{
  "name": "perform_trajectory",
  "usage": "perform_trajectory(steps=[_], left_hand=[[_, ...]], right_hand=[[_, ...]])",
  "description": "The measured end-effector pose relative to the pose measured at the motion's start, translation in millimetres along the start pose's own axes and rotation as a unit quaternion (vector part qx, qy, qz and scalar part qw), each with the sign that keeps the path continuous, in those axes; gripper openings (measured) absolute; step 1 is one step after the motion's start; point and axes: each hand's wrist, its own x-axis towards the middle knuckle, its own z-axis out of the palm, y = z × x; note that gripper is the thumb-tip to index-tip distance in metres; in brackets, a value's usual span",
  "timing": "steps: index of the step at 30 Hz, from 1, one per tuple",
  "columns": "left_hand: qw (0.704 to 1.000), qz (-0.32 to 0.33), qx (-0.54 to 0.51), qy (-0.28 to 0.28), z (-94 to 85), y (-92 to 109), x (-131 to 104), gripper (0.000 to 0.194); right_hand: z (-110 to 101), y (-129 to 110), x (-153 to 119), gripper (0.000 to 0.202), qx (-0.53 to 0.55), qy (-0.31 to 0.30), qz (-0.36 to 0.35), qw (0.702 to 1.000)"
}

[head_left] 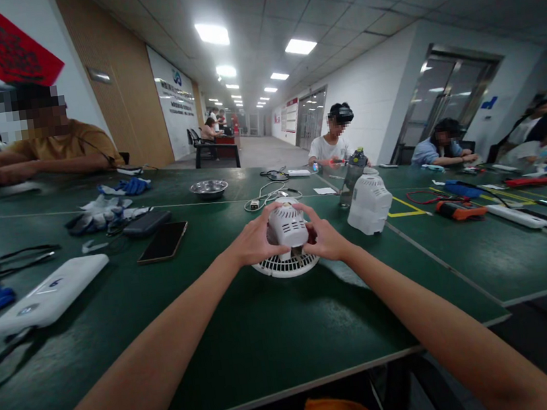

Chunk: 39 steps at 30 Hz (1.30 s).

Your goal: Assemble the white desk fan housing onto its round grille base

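A small white electric fan lies face down on the green table, its round slatted grille (288, 266) against the surface. Above the grille is its vented white motor housing (290, 226). My left hand (256, 237) grips the housing from the left, thumb along its lower front edge. From the right, my right hand (324, 233) holds the same housing, fingers curled round its side. A dark gap shows between housing and grille near my right thumb. Whether the housing is attached there I cannot tell. Behind the fan, a white cable (265, 199) with a plug lies loosely coiled.
Right of the fan stand a white vented plastic part (370, 203) and a clear bottle (350, 179). To the left lie a phone (163, 242), a white power bank (50, 293) and gloves (100, 215). A metal bowl (208, 188) sits farther back. Other people sit around the tables.
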Motion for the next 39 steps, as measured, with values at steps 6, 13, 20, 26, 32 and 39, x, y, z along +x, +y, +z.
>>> perform_trajectory(steps=[6,13,20,26,32,39], left_hand=[[1.000,0.017,0.002,-0.008,-0.9,-3.9,0.0,0.106],[0.999,0.027,0.031,-0.028,-0.3,-8.5,2.0,0.127],[0.999,0.023,0.034,-0.019,-0.3,-1.7,1.9,0.117],[0.995,-0.053,0.079,-0.004,8.8,3.2,1.7,0.121],[0.986,-0.105,0.124,0.044,27.4,-4.5,4.7,0.113],[0.964,-0.207,0.142,0.088,30.0,-34.7,4.2,0.082]], right_hand=[[-0.9,-1.2,-1.5,0.094,-0.008,-0.002,-0.003,1.000],[8.9,-5.6,0.4,0.093,-0.027,0.056,0.030,0.998],[9.0,0.5,1.0,0.094,-0.043,0.045,0.018,0.998],[6.6,4.5,-0.7,0.097,-0.076,0.048,0.004,0.996],[14.3,8.9,2.2,0.113,-0.118,0.091,0.040,0.988],[12.0,23.4,2.2,0.108,-0.086,0.110,0.078,0.987]])
